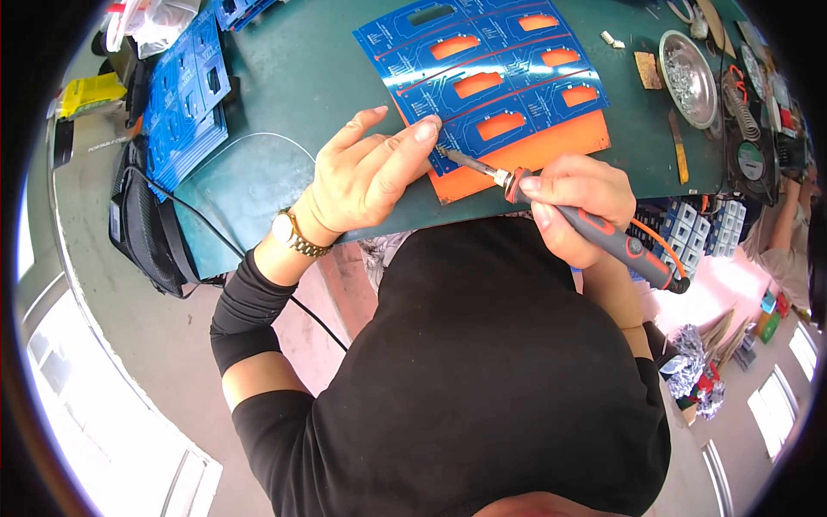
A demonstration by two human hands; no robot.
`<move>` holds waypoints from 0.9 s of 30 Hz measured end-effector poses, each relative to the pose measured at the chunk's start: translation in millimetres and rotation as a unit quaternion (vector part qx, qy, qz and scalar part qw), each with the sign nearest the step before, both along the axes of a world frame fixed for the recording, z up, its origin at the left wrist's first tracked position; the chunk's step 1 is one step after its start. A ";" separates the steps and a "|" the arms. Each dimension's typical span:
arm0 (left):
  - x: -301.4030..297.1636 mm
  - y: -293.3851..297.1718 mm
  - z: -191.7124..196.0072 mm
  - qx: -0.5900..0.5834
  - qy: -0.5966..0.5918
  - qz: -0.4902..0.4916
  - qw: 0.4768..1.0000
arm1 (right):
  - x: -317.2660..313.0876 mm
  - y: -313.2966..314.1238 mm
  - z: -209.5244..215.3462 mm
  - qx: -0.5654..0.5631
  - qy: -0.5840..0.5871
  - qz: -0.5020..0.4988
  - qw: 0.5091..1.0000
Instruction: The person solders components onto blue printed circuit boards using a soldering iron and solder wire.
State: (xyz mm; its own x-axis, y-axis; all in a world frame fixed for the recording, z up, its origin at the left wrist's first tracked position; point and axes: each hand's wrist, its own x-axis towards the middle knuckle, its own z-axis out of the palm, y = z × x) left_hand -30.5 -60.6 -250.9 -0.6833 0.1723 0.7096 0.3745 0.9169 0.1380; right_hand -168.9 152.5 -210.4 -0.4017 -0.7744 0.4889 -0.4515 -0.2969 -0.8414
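Note:
In my right hand (pixel 586 202) is a soldering iron (pixel 633 248) with a grey and red handle, its metal tip pointing left onto the near left corner of a blue circuit board panel (pixel 534 112). The panel has several cut-outs and lies on an orange sheet (pixel 560 142), which shows through them. My left hand (pixel 362 177) is at that same corner, thumb and index finger pinched close to the iron's tip. A thin silvery solder wire (pixel 276 134) curves over the table into this hand; the fingers partly hide its end.
Stacked blue boards (pixel 185 95) lie on the left of the green table (pixel 284 69), beside a black case (pixel 142 224). At right are a metal dish (pixel 689 77) of small bits, a yellow-handled knife (pixel 680 159) and a coiled iron holder (pixel 741 116). A black cable (pixel 211 226) crosses the near left edge.

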 end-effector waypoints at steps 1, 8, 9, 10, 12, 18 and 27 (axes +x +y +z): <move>-0.3 -0.1 -0.2 0.000 0.010 -0.001 1.000 | 0.9 1.5 0.0 0.002 0.012 -0.005 1.000; 0.2 -1.9 -0.9 -0.009 0.009 -0.010 1.000 | 1.7 6.1 3.0 -0.005 0.042 -0.026 0.999; -0.3 -1.9 -0.8 -0.004 0.013 -0.019 1.000 | 0.2 6.4 3.5 -0.020 0.054 -0.041 0.998; -1.0 -2.5 -0.2 0.001 0.017 -0.028 0.999 | -5.8 10.7 -1.5 -0.031 0.109 -0.045 0.993; -1.5 -5.3 -0.5 -0.002 0.016 -0.039 0.999 | -12.3 12.8 -4.6 -0.030 0.056 -0.101 0.993; -3.8 -2.7 17.2 -0.063 -0.003 -0.049 0.997 | -76.4 -8.0 -23.1 0.027 0.219 -0.272 0.937; -4.6 -5.6 24.9 -0.108 -0.025 -0.088 0.990 | -64.4 -4.1 -33.8 0.033 -0.090 -0.262 0.960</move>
State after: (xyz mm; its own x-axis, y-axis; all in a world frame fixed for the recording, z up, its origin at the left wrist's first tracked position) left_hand -35.1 -66.2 -226.0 -0.6623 0.4361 0.6092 0.5293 0.8479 -0.0316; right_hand -233.3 148.4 -244.1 -0.8181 -0.4695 0.3322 -0.3701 -0.0123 -0.9289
